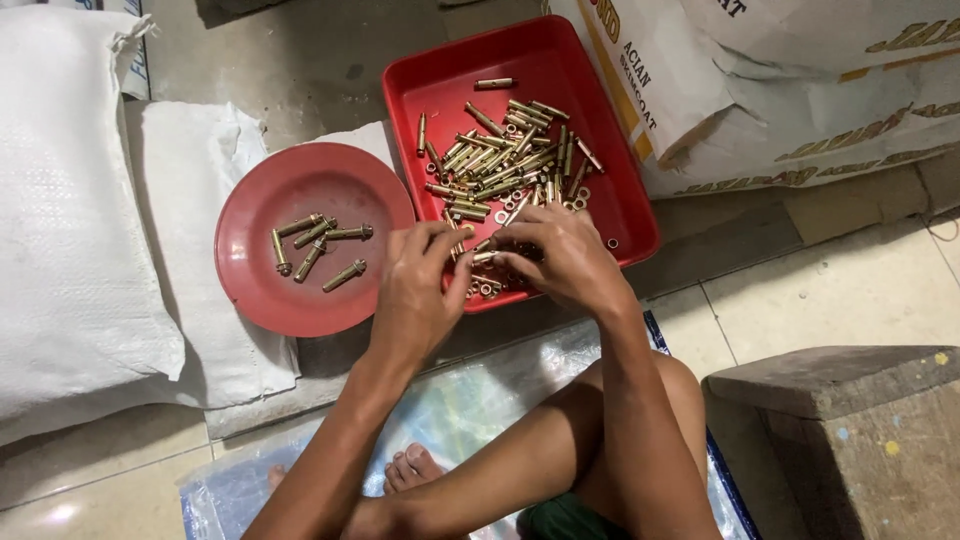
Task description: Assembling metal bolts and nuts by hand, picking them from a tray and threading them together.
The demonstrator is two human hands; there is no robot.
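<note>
1. Tiled floor, white sacks (80, 230) on the left, and a person sitting cross-legged over two red dishes.
2. Left hand (418, 290) and right hand (562, 258) meet over the near edge of the red tray (560, 60), fingers curled and pinching one brass anchor bolt (484, 257) between them.
3. That bolt lies roughly level, long axis running left to right between the fingertips.
4. Loose bolts (500, 150) fill the tray; five finished ones (318, 245) rest on the round red plate (300, 300).
</note>
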